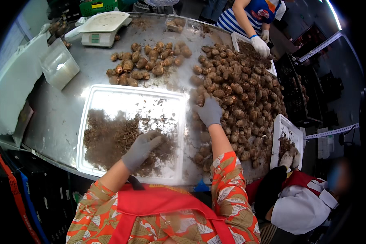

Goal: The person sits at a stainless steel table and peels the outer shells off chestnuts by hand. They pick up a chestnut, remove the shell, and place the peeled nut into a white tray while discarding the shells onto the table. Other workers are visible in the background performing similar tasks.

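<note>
In the head view, my gloved left hand (142,148) hovers over a white foam tray (182,134) strewn with brown root fibres and soil (109,137). Its fingers are partly curled, and whether it holds anything cannot be told. My gloved right hand (209,110) reaches to the left edge of a large heap of small taro corms (241,91), fingers at a corm (200,100); whether they grip it is unclear. Beyond the tray, a smaller group of taro corms (152,59) lies on the metal table (58,122).
A white scale (102,30) and a clear plastic container (60,65) stand at the far left. Plastic punnets (176,24) lie at the back. Co-workers' gloved hands work over foam trays at the upper right and right (276,143). Black crates (296,91) stand beyond the table.
</note>
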Demonstrator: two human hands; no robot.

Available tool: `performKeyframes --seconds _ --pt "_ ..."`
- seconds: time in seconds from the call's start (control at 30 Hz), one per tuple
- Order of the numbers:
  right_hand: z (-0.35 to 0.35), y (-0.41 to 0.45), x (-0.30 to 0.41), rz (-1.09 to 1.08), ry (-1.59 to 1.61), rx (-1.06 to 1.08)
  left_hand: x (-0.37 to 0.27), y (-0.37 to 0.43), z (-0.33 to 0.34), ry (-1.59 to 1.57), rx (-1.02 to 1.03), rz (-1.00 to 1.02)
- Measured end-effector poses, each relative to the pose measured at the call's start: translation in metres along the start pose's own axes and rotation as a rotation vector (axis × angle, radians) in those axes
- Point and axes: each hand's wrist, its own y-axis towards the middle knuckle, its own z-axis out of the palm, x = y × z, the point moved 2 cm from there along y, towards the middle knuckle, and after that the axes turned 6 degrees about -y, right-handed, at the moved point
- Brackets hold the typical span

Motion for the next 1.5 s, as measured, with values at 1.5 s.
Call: performKeyframes --seconds 1.5 --pt "-0.039 -0.183 0.077 -0.186 1.155 0.035 -0.015 -0.032 0.027 0.004 -0.079 0.31"
